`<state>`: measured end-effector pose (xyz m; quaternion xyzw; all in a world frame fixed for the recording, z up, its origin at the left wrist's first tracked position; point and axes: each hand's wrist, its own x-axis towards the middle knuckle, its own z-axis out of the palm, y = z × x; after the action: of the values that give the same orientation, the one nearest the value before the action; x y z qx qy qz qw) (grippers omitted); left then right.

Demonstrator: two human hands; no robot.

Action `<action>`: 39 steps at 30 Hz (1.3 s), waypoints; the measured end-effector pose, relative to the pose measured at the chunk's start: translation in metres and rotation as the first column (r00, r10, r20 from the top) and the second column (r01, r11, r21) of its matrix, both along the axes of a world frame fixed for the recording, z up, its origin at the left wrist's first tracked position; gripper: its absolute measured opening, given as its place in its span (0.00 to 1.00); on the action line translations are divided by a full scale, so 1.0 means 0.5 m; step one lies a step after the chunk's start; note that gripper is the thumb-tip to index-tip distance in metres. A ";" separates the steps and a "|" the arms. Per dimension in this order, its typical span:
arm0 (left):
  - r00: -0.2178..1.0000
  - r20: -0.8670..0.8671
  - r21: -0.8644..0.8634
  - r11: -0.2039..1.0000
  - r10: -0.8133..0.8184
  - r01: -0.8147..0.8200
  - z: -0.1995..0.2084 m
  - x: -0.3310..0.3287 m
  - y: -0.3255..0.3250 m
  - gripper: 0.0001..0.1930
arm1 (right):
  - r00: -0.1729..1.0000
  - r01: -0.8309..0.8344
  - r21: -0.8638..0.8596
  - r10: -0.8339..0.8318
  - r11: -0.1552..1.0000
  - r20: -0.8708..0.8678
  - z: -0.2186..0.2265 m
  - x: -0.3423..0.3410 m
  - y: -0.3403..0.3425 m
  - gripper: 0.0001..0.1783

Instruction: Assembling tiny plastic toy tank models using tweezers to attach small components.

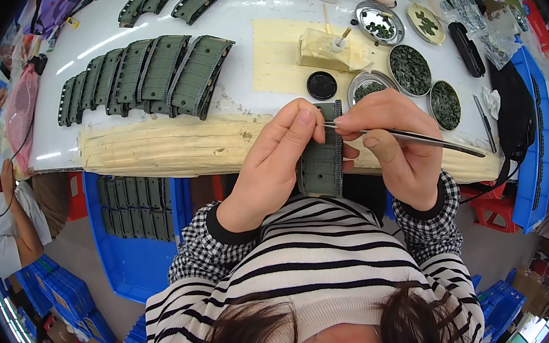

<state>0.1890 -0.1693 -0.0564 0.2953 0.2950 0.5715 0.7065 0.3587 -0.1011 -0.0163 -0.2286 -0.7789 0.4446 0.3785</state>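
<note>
My right hand [402, 141] grips metal tweezers [442, 143], whose tips point left across a dark green curved panel [322, 168]. This panel has stitched-looking ridged edges and stands between the table edge and my striped top. My left hand [272, 165] is closed in a pinch right at the tweezer tips. Whatever small thing may sit between its thumb and finger is too small to make out. Fingertips of my right hand show beside the panel's right edge. Behind the hands lies a round black lid [322, 85].
Similar green panels [144, 78] stand in a row at left. Dishes of small dark green pieces [409, 70] sit at right, by a wrapped yellowish block [332, 49]. Padding [151, 147] covers the table's front edge. A blue crate [130, 267] holds more panels. Other people work at both sides.
</note>
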 end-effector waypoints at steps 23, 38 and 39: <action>0.980 0.174 -0.083 0.990 -0.098 0.114 0.001 0.000 -0.004 0.19 | 0.996 -0.092 -0.043 0.091 0.995 -0.019 0.002 0.006 0.020 0.08; 0.980 0.149 -0.032 0.990 -0.131 0.138 -0.015 -0.005 -0.003 0.18 | 0.997 -0.074 -0.056 0.073 0.996 -0.011 -0.002 0.004 0.013 0.07; 0.978 0.149 -0.002 0.989 -0.147 0.149 -0.018 -0.006 -0.002 0.18 | 0.998 -0.069 -0.066 0.069 0.995 -0.010 -0.003 0.005 0.011 0.07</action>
<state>0.1859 -0.1701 -0.0653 0.2687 0.2225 0.5358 0.7689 0.3611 -0.0956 -0.0176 -0.2123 -0.7697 0.4840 0.3580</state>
